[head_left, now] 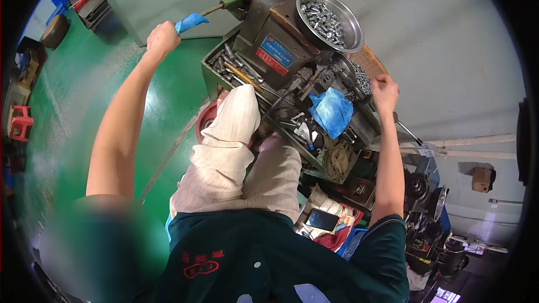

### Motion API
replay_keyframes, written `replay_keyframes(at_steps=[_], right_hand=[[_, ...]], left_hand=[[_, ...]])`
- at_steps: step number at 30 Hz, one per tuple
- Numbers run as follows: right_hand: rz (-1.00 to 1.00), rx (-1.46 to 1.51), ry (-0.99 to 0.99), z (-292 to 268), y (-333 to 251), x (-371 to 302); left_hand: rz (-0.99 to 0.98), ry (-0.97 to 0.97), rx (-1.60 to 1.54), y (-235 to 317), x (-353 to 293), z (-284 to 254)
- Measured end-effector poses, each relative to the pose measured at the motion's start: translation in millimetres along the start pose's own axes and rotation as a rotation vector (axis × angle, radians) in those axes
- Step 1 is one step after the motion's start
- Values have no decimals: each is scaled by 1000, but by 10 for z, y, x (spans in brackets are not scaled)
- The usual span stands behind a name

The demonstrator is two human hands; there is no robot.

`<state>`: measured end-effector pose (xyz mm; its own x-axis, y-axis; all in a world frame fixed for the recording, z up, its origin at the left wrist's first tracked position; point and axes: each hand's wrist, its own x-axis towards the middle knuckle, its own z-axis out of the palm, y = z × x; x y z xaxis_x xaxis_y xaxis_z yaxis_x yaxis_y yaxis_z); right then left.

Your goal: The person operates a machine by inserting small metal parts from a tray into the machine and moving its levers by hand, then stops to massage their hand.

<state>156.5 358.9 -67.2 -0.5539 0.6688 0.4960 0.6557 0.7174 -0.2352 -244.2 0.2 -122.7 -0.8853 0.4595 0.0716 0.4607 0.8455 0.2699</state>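
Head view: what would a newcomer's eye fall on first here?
Probably the shiny round bowl of small metal parts, on top of the machine at upper centre. Next comes the crumpled bright blue sheet, lower down and just right of centre. Then the left hand, closed on a blue-wrapped lever at upper left.

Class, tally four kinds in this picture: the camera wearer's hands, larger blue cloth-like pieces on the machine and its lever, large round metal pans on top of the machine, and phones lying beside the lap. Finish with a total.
Hands: 2
Blue cloth-like pieces: 2
Large round metal pan: 1
Phone: 1
Total: 6
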Motion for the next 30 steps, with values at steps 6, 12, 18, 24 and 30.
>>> replay_keyframes(at_steps=[6,12,18,24,30], right_hand=[[150,265,-273,468,-524,209],[183,217,-375,680,-611,205],[166,268,-388,798,-523,247],[105,326,-436,833,-556,303],[51,431,-424,912,-505,321]], left_hand=[[4,-25,10,-47,40,33],[-34,-43,2,15,25,-11],[-17,-38,-2,31,0,-41],[-42,-41,-7,46,-24,-51],[-29,-25,-24,67,-42,-55]])
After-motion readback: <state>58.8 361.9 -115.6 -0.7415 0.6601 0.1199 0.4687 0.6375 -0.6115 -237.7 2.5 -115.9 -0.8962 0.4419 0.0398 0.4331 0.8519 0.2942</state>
